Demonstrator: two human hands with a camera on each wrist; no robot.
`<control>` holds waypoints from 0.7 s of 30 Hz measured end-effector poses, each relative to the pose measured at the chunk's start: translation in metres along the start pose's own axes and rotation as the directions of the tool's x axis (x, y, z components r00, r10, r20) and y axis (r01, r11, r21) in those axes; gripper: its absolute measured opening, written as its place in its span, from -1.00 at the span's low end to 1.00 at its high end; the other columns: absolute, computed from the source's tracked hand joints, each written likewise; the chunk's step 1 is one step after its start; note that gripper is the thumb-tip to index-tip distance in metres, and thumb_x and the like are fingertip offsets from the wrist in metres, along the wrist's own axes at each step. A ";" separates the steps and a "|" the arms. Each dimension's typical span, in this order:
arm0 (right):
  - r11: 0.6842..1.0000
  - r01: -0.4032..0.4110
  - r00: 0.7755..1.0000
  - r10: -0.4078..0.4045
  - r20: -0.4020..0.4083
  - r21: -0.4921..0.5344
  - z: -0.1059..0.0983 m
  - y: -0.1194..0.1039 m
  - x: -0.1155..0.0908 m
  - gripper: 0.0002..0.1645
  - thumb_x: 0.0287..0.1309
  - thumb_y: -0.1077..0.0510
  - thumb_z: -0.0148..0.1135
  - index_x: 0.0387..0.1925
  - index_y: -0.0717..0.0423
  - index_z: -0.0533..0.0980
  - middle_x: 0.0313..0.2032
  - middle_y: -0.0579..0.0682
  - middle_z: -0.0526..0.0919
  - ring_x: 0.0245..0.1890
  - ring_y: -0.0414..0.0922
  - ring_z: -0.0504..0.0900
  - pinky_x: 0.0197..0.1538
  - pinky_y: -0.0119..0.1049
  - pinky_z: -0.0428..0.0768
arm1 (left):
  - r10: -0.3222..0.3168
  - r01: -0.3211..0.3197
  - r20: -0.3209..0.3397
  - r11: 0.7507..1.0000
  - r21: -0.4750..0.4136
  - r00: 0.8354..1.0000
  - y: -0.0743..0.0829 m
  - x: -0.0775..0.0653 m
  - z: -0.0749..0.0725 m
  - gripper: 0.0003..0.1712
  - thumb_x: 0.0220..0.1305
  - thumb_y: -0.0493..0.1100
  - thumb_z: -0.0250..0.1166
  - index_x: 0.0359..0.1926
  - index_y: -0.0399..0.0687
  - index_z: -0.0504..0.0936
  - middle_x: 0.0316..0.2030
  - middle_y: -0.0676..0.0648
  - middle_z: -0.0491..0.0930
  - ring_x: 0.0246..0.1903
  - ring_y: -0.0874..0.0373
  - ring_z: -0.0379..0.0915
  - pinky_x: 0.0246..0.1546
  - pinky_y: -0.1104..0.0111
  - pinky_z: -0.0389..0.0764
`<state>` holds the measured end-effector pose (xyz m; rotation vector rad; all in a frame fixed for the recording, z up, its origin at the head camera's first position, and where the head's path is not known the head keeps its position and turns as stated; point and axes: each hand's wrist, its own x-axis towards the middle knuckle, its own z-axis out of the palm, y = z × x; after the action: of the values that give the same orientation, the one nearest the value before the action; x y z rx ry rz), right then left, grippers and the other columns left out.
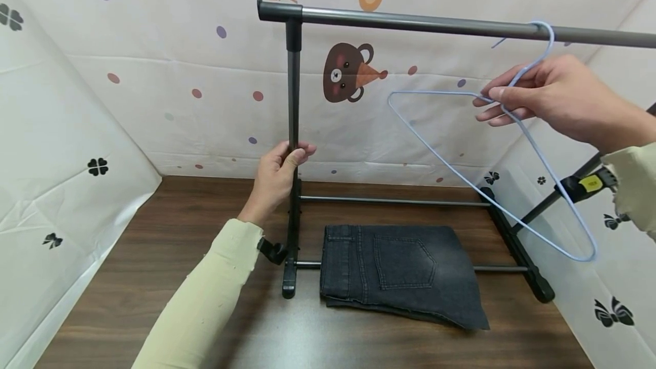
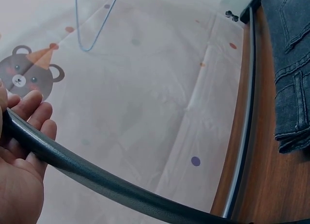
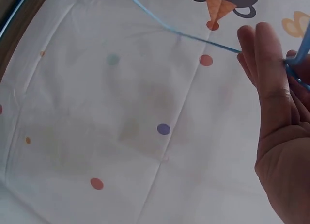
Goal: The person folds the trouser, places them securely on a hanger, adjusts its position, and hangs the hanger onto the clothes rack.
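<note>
A light blue wire hanger [image 1: 435, 93] has its hook looped over the top rail [image 1: 410, 20] of a dark metal garment rack. My right hand [image 1: 569, 98] pinches the hanger at its neck, thumb and fingers on the wire just under the rail. My left hand [image 1: 277, 178] grips the rack's left upright [image 1: 294, 84] about midway down. In the left wrist view its fingers curl behind the dark tube [image 2: 97, 178]. Folded dark denim jeans [image 1: 400, 269], back pocket upward, lie over the rack's front lower bar [image 1: 499, 269] on the wooden surface.
A second lower bar [image 1: 394, 200] runs behind the jeans. The rack's right foot [image 1: 517, 244] and slanting right upright [image 1: 543, 209] stand beside the right sheet. White printed sheets [image 1: 169, 113] line the back and sides of the brown wooden surface [image 1: 133, 278].
</note>
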<state>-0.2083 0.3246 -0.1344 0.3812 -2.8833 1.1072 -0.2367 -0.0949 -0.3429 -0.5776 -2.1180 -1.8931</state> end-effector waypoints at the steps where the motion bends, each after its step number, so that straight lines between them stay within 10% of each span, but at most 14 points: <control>1: 1.000 0.005 1.000 -0.005 -0.010 0.025 0.001 -0.001 0.000 -0.61 0.48 0.01 0.24 0.11 0.21 0.58 -0.24 -0.17 0.87 -0.27 -0.23 0.86 -0.22 -0.44 0.74 | -0.002 0.002 0.002 1.000 0.002 1.000 0.000 0.000 0.000 -0.63 0.62 0.02 0.10 0.15 -0.11 0.63 0.14 -0.10 0.73 0.23 0.11 0.64 0.34 0.28 0.58; 21: 0.972 0.078 0.996 -0.070 -0.046 0.222 0.002 -0.011 -0.001 -0.82 0.44 0.29 0.22 -0.21 0.12 0.73 -0.33 -0.04 0.87 -0.35 -0.15 0.86 -0.27 -0.32 0.75 | -0.012 0.012 0.010 1.000 0.007 1.000 -0.001 0.001 -0.001 -0.62 0.61 0.04 0.10 0.17 -0.09 0.63 0.15 -0.10 0.73 0.26 0.07 0.63 0.39 0.18 0.54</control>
<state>-0.2044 0.3156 -0.1283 0.4649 -2.6942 1.4133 -0.2385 -0.0954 -0.3430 -0.5751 -2.1382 -1.8918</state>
